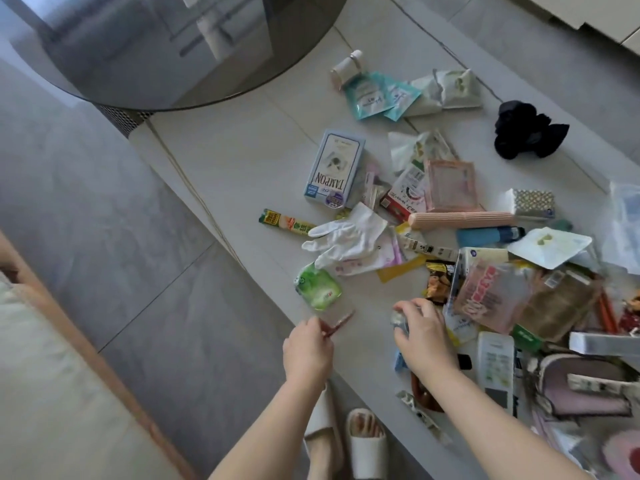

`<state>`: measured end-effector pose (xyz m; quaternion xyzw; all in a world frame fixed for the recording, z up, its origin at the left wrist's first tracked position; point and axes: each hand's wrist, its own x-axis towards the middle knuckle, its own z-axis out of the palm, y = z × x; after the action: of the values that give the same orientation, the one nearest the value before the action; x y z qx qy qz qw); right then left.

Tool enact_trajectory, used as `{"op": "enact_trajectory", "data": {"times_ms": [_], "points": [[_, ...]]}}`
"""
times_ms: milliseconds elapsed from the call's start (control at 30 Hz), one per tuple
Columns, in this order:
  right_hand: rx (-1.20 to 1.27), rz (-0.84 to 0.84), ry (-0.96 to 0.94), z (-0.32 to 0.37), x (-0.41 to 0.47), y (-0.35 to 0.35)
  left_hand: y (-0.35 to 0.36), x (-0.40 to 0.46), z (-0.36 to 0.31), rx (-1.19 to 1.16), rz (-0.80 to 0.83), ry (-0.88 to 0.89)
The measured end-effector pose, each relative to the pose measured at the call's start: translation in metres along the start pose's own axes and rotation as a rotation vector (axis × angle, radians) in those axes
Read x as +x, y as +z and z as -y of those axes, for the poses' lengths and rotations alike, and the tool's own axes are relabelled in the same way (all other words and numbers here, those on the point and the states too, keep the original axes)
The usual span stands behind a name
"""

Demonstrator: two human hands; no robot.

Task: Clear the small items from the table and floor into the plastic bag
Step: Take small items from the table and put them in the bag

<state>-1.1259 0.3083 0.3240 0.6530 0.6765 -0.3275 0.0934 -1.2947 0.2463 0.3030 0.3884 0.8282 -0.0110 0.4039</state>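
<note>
White tabletop (242, 161) carries scattered small packets. Left hand (306, 351) pinches the edge of a clear plastic bag (337, 315) near the table's front edge; right hand (424, 336) closes its fingers around a small silvery wrapped item (398, 320) beside it.

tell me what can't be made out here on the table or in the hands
Head view only:
- Object in the right hand: small and silvery, mostly covered by the fingers.
- Clear plastic bag pinched by the left hand: transparent, so its outline is hard to follow.
- Pink pouch: cut off by the right edge.
- Pile of packets: overlapping, print too blurred to read.
</note>
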Motion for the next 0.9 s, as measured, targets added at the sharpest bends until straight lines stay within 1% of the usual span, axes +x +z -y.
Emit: {"op": "enact_trajectory", "data": {"times_ms": [67, 133, 300, 367, 533, 633, 733, 800, 900], "points": [[0.017, -0.016, -0.01, 0.008, -0.002, -0.009, -0.008, -0.009, -0.001, -0.122, 0.02, -0.011], [0.033, -0.018, -0.026, 0.016, -0.002, -0.016, -0.019, -0.015, -0.001, -0.244, 0.0, -0.048], [0.106, -0.005, -0.035, 0.029, 0.003, -0.025, -0.045, 0.003, -0.01, -0.496, -0.091, -0.22], [0.113, 0.0, -0.036, 0.029, 0.004, -0.021, -0.05, 0.017, -0.015, -0.509, -0.104, -0.244], [0.14, 0.01, -0.014, 0.024, 0.006, -0.008, -0.047, 0.04, -0.029, -0.399, -0.076, -0.222], [0.181, -0.001, 0.004, 0.023, 0.007, -0.005, -0.043, 0.048, -0.029, -0.417, -0.098, -0.251], [0.224, 0.021, 0.024, 0.023, 0.008, -0.006, -0.036, 0.058, -0.023, -0.479, -0.043, -0.28], [0.258, 0.025, 0.027, 0.024, 0.009, -0.01, -0.034, 0.059, -0.019, -0.475, 0.0, -0.309], [0.32, 0.042, 0.023, 0.028, 0.008, -0.018, -0.034, 0.051, -0.015, -0.509, -0.005, -0.323]]}}
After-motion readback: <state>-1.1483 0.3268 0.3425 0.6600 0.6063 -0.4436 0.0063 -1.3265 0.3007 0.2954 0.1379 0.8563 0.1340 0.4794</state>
